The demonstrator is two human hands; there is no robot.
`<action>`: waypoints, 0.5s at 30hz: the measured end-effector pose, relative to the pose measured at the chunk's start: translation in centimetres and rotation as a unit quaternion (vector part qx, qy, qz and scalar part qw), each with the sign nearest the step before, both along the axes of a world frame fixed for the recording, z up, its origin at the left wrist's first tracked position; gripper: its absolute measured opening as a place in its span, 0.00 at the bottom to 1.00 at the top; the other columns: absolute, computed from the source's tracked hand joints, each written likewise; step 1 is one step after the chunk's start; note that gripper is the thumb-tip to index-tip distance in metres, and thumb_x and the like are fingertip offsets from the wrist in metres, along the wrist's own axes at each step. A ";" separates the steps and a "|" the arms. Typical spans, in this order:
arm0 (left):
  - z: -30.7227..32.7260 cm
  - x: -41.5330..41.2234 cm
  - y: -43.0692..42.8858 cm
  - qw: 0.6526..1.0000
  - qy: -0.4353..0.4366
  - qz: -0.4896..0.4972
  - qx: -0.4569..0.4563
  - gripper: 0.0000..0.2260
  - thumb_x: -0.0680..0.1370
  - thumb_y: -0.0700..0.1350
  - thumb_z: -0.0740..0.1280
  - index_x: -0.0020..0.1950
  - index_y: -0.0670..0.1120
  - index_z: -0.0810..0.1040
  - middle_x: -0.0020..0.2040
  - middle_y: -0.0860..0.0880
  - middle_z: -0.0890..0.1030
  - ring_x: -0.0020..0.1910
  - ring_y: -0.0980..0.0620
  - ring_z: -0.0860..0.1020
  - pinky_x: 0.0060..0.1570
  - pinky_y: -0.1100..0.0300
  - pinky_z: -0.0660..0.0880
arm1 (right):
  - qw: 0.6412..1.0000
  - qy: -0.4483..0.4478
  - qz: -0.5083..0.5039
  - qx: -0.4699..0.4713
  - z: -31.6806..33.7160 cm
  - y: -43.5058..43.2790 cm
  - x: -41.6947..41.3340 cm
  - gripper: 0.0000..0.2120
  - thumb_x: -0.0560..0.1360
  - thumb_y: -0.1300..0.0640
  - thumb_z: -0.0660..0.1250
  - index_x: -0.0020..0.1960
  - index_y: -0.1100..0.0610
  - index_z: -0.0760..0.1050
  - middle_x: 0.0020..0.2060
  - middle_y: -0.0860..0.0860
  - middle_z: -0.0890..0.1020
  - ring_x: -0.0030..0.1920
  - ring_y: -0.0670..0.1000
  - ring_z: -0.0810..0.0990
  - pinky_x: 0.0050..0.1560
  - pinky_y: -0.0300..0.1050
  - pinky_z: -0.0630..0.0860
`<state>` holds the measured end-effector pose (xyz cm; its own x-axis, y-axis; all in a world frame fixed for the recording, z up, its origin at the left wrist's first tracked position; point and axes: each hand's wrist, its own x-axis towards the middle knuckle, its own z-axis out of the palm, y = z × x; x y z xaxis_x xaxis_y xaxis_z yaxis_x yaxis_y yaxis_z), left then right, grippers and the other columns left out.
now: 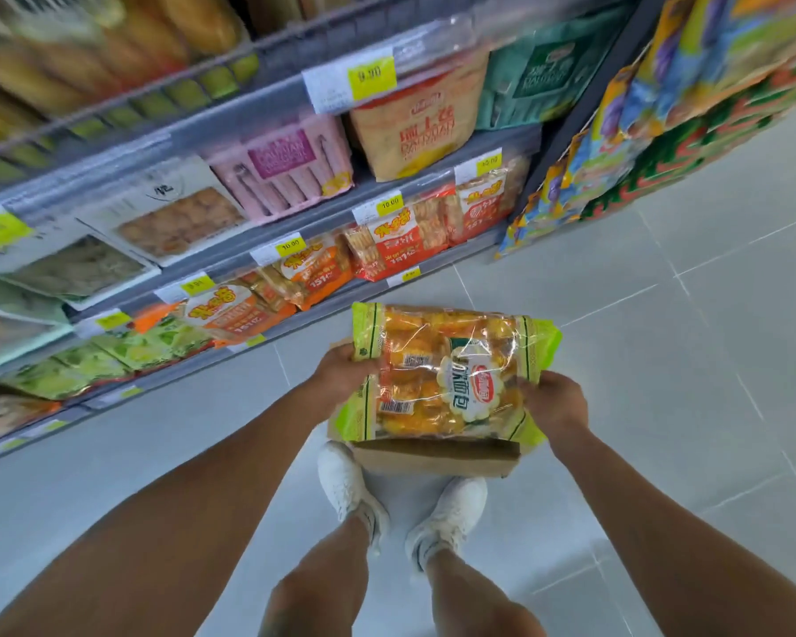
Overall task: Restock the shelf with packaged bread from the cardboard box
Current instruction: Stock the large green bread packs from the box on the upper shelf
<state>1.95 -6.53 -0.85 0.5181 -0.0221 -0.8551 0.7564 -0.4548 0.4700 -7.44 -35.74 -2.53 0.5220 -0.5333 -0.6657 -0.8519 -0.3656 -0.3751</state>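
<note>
- The person stands on the floor (662,360), with the shelf unit (267,209) ahead and to their left.
- The cardboard box (437,458) sits on the floor just in front of the left shoe (343,480) and the right shoe (456,508).
- The bread package (446,374) is directly over the box, hiding most of it.
- The left hand (341,374) grips the package's left edge, and the right hand (557,406) its right edge.
- Rows of packets (396,241) lie along the shelf's lower tiers, up to the front edges.
- A stacked display (662,131) stands at the shelf's right end.
</note>
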 end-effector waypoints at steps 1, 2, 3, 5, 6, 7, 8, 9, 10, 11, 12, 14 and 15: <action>2.4 0.4 0.2 1.000 -0.009 0.000 -0.004 0.22 0.73 0.54 0.76 0.64 0.48 0.80 0.58 0.48 0.84 0.54 0.49 0.81 0.49 0.58 0.74 | 1.000 -0.010 0.001 -0.002 2.3 -0.2 0.3 0.16 0.74 0.44 0.68 0.38 0.56 0.78 0.32 0.51 0.81 0.41 0.58 0.80 0.40 0.46 0.73; 4.9 0.7 0.2 1.000 -0.016 -0.003 -0.010 0.28 0.70 0.56 0.78 0.67 0.48 0.78 0.62 0.48 0.82 0.57 0.48 0.81 0.50 0.57 0.74 | 1.000 -0.021 0.006 -0.002 4.6 -0.4 0.6 0.15 0.74 0.43 0.68 0.38 0.55 0.80 0.32 0.51 0.81 0.41 0.59 0.80 0.40 0.46 0.73; 7.4 1.0 0.3 1.000 -0.021 -0.007 -0.019 0.33 0.68 0.58 0.78 0.70 0.47 0.75 0.66 0.49 0.80 0.60 0.47 0.79 0.51 0.56 0.74 | 0.999 -0.033 0.011 0.000 7.3 -0.6 0.9 0.15 0.73 0.43 0.69 0.38 0.55 0.80 0.31 0.51 0.80 0.41 0.59 0.80 0.39 0.46 0.72; 13.0 1.2 0.3 0.999 -0.025 -0.019 -0.037 0.40 0.70 0.58 0.77 0.77 0.46 0.66 0.70 0.52 0.73 0.67 0.44 0.74 0.56 0.54 0.72 | 0.998 -0.057 0.002 0.009 12.3 -1.0 1.6 0.17 0.71 0.43 0.72 0.38 0.57 0.79 0.31 0.51 0.78 0.40 0.58 0.77 0.40 0.49 0.72; 15.4 1.4 0.4 0.998 -0.028 -0.015 -0.048 0.41 0.72 0.57 0.76 0.78 0.45 0.62 0.70 0.51 0.70 0.69 0.43 0.72 0.59 0.53 0.71 | 0.997 -0.076 -0.008 0.015 14.9 -1.1 1.8 0.19 0.70 0.44 0.73 0.39 0.60 0.77 0.31 0.52 0.76 0.39 0.57 0.75 0.42 0.51 0.73; 17.7 1.6 0.5 0.997 -0.044 -0.009 -0.062 0.42 0.71 0.58 0.76 0.79 0.46 0.61 0.73 0.48 0.70 0.70 0.42 0.71 0.61 0.51 0.71 | 0.995 -0.100 -0.016 0.019 17.4 -1.4 2.0 0.19 0.70 0.44 0.74 0.38 0.60 0.76 0.31 0.52 0.74 0.39 0.55 0.73 0.42 0.50 0.72; 20.0 1.8 0.7 0.996 -0.055 -0.004 -0.065 0.44 0.69 0.61 0.77 0.78 0.47 0.62 0.74 0.45 0.70 0.71 0.41 0.71 0.65 0.48 0.71 | 0.992 -0.125 -0.017 0.025 19.7 -1.8 2.1 0.19 0.69 0.44 0.73 0.37 0.60 0.76 0.30 0.51 0.73 0.38 0.54 0.71 0.40 0.49 0.71; 22.3 2.1 1.0 0.994 -0.073 0.003 -0.081 0.44 0.67 0.63 0.78 0.77 0.50 0.65 0.76 0.43 0.68 0.71 0.41 0.72 0.69 0.43 0.70 | 0.988 -0.150 -0.012 0.030 22.0 -2.1 2.3 0.20 0.68 0.43 0.73 0.38 0.62 0.76 0.30 0.51 0.72 0.36 0.53 0.70 0.38 0.47 0.69; 24.1 2.3 1.3 0.990 -0.088 0.017 -0.110 0.41 0.64 0.65 0.79 0.73 0.55 0.70 0.73 0.45 0.73 0.69 0.43 0.75 0.69 0.41 0.70 | 0.984 -0.173 -0.006 0.034 24.1 -2.5 2.5 0.21 0.68 0.43 0.72 0.40 0.63 0.78 0.30 0.51 0.72 0.35 0.51 0.70 0.38 0.46 0.68; 25.6 2.5 1.8 0.986 -0.096 0.031 -0.134 0.37 0.62 0.64 0.80 0.68 0.57 0.75 0.68 0.49 0.79 0.66 0.46 0.78 0.67 0.41 0.72 | 0.980 -0.194 -0.002 0.040 26.1 -2.7 2.7 0.22 0.68 0.42 0.72 0.42 0.64 0.79 0.31 0.51 0.72 0.34 0.50 0.70 0.38 0.45 0.68; 27.6 2.5 1.9 0.980 -0.108 0.050 -0.161 0.34 0.62 0.62 0.81 0.66 0.57 0.77 0.64 0.51 0.82 0.64 0.47 0.80 0.65 0.40 0.74 | 0.976 -0.215 0.002 0.039 28.2 -2.8 2.9 0.22 0.69 0.43 0.73 0.42 0.64 0.78 0.32 0.50 0.73 0.35 0.49 0.70 0.40 0.45 0.69; 31.1 3.0 2.2 0.966 -0.138 0.084 -0.201 0.36 0.63 0.58 0.82 0.68 0.53 0.75 0.63 0.47 0.82 0.61 0.44 0.81 0.62 0.37 0.76 | 0.965 -0.258 -0.005 0.052 32.6 -2.9 3.5 0.20 0.71 0.45 0.74 0.41 0.63 0.77 0.36 0.51 0.73 0.38 0.49 0.71 0.43 0.46 0.69; 33.6 3.1 2.1 0.960 -0.154 0.094 -0.216 0.39 0.63 0.57 0.83 0.70 0.51 0.73 0.65 0.45 0.81 0.61 0.43 0.81 0.62 0.37 0.76 | 0.958 -0.278 -0.012 0.064 34.7 -2.7 3.9 0.20 0.71 0.47 0.75 0.44 0.65 0.78 0.36 0.53 0.73 0.39 0.51 0.71 0.44 0.46 0.69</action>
